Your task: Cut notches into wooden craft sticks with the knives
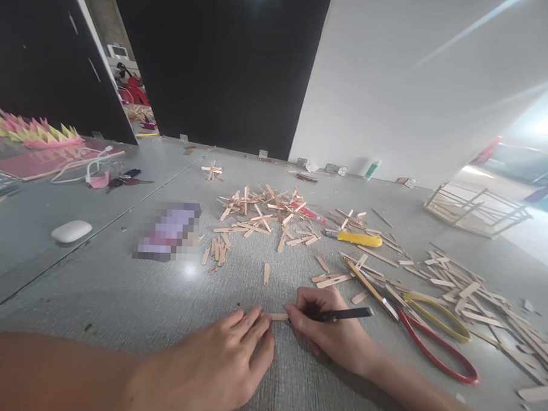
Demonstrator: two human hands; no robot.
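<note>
Grey tabletop (115, 295), fine-grained, with dark seams, is running up to upright panels, one matte black (216, 63), one pale and smooth (397, 83).

Hands, two. Left hand (217, 360): fingers are lying extended, slightly parted, tips resting at one end of a flat wooden stick (279, 318). Right hand (334, 329): fingers are closing narrowly around a slim black pen-like tool (342, 315), near the stick's other end.

Wood: star-shaped stick clusters (259, 220) are lying beyond; loose slats are spreading rightward.

Tools: yellow ribbed cutter (358, 239) is lying among slats; looped red handle (404, 320) is sitting beside a yellow one.

Containers: open-sided stick frame (466, 220) is standing far right; smooth white rounded case (72, 230) is sitting left, contents hidden.

Paper: pink and yellow folded points (45, 134) are standing far left.
</note>
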